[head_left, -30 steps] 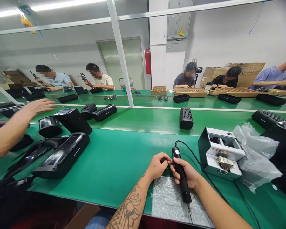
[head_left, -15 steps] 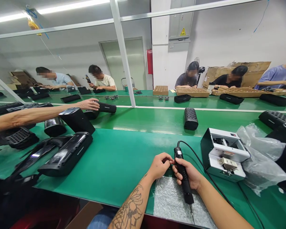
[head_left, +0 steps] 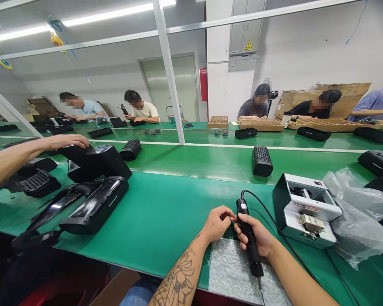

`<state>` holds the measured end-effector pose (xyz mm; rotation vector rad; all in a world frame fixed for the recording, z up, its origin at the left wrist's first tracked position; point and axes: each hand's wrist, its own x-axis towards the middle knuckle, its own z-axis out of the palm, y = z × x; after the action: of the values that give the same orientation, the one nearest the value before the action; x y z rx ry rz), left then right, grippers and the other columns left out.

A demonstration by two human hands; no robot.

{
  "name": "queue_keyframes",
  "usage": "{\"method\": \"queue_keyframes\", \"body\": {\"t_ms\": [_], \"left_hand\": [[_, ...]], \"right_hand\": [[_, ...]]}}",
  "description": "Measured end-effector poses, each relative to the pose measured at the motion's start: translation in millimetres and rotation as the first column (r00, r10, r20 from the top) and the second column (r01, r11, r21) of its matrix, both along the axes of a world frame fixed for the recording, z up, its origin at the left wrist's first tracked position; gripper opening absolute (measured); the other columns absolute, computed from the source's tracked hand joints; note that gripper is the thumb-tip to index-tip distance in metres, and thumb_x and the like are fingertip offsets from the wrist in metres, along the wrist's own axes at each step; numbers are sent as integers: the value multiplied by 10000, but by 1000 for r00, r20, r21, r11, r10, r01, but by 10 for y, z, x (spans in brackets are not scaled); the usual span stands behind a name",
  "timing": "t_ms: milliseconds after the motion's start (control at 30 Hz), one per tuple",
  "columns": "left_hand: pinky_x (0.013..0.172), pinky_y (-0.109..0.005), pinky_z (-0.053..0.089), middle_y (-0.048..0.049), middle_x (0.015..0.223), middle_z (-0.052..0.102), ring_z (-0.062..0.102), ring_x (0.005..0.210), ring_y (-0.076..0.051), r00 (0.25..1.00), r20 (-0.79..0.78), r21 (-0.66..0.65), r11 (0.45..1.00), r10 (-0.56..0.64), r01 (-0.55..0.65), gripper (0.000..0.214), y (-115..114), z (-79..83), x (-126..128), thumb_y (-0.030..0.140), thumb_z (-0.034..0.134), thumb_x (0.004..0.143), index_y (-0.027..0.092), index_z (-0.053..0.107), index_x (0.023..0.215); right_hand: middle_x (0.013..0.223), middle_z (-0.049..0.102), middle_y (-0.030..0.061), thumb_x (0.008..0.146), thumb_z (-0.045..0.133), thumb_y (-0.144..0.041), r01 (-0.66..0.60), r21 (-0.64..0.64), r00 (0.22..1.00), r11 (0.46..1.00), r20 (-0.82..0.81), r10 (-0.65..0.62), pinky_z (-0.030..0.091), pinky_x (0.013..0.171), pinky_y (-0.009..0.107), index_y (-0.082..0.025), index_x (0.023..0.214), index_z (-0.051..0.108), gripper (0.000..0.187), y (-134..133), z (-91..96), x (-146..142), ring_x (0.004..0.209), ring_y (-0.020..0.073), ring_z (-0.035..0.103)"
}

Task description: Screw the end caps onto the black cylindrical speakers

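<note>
Moved since the earlier view: a co-worker's hand (head_left: 65, 142) has left the black grilled speaker (head_left: 130, 149) and now lies on top of a black speaker housing (head_left: 95, 165), apparently steadying it. The person's right hand (head_left: 254, 236) is closed around an electric screwdriver (head_left: 252, 259), bit down over a foil-faced foam mat (head_left: 232, 272), which appears laid there as a soft rest. The left hand (head_left: 215, 224) is curled beside the tool's upper body, fingers inward; whether it grips anything small cannot be told. The tool's black cord (head_left: 276, 223) runs off right past a white metal fixture (head_left: 306, 210), seemingly routed clear of both hands on the green worktop (head_left: 166, 238).
</note>
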<state>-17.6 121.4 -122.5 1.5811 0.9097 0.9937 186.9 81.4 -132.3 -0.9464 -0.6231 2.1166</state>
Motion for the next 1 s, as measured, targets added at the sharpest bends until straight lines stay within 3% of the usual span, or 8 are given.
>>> {"method": "queue_keyframes", "body": {"t_ms": [467, 700, 867, 1000], "left_hand": [[921, -320, 629, -62, 976, 857, 814, 954, -219, 1000, 15, -11, 1000, -1, 1, 165, 2, -13, 1, 173, 679, 861, 185, 830, 929], [913, -316, 630, -58, 978, 862, 813, 943, -212, 1000, 14, -14, 1000, 6, -5, 155, -3, -18, 9, 167, 694, 863, 189, 834, 926], [917, -315, 632, -54, 976, 863, 815, 949, -212, 1000, 17, -12, 1000, 9, -9, 155, -1, -33, 6, 173, 696, 868, 195, 837, 928], [912, -311, 632, -54, 982, 863, 817, 950, -210, 1000, 22, -13, 1000, 7, -7, 157, 3, -30, 2, 168, 695, 866, 194, 836, 932]], "right_hand": [[609, 607, -12, 1029, 789, -627, 2, -3, 1000, 1000, 3, -2, 538, 486, 243, -174, 855, 723, 490, 6, -41, 8, 452, 106, 483], [526, 512, -33, 1046, 772, -643, -21, -12, 1000, 1000, 10, 21, 543, 475, 249, -167, 764, 704, 558, 14, -50, 21, 430, 102, 434], [605, 590, -20, 1016, 812, -627, 0, 7, 1000, 1000, -2, 0, 543, 478, 242, -158, 826, 736, 512, 6, -29, 17, 454, 92, 448], [580, 567, -23, 1017, 804, -631, -7, -1, 1000, 1000, 1, 7, 540, 474, 248, -169, 800, 711, 519, 5, -39, 21, 445, 102, 465]]}}
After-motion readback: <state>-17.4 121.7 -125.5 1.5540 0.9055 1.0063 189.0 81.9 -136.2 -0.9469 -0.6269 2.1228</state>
